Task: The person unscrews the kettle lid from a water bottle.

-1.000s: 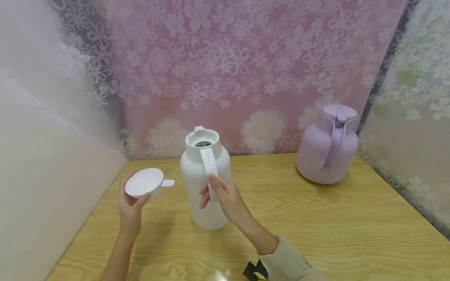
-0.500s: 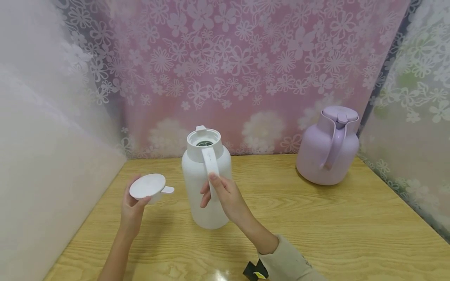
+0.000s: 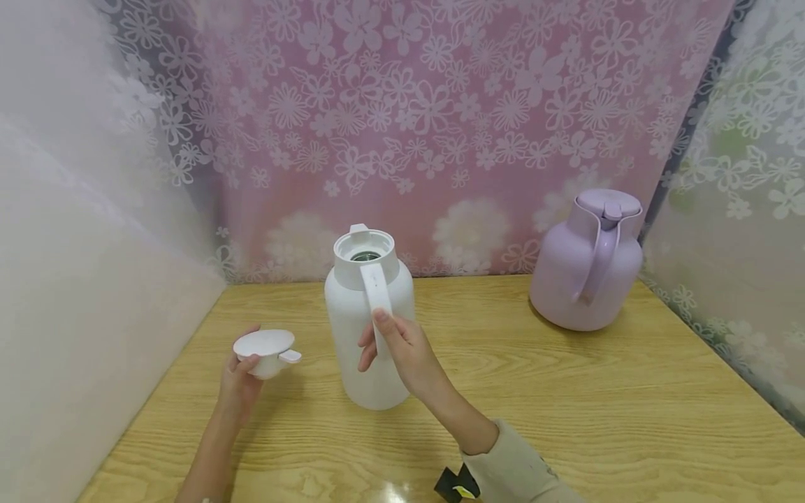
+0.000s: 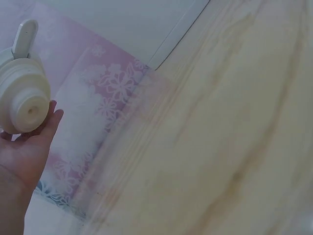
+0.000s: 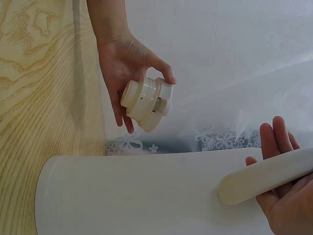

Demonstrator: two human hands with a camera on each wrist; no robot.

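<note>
A white thermos jug (image 3: 352,321) stands upright on the table, its round mouth (image 3: 365,256) uncovered and its handle (image 3: 375,283) toward me. My right hand (image 3: 411,360) holds that handle, thumb on top and fingers behind it. To the left of the jug, above the table, my left hand (image 3: 237,395) grips a white jug lid (image 3: 264,344) by its side. The lid is roughly level, with its tab pointing right. Its stepped stopper underside (image 4: 30,105) shows in the left wrist view. Both the lid (image 5: 146,103) and the jug's side (image 5: 142,196) appear in the right wrist view.
A lilac thermos jug (image 3: 585,279) with its lid on stands at the back right of the wooden table (image 3: 566,405). A small black object with a yellow mark (image 3: 458,485) lies by my right sleeve. Flowered curtains (image 3: 428,140) close off the back.
My left hand has lowered slightly and turned the lid from tilted to nearly level, so more of its side shows. The right hand and the white jug have stayed in place.
</note>
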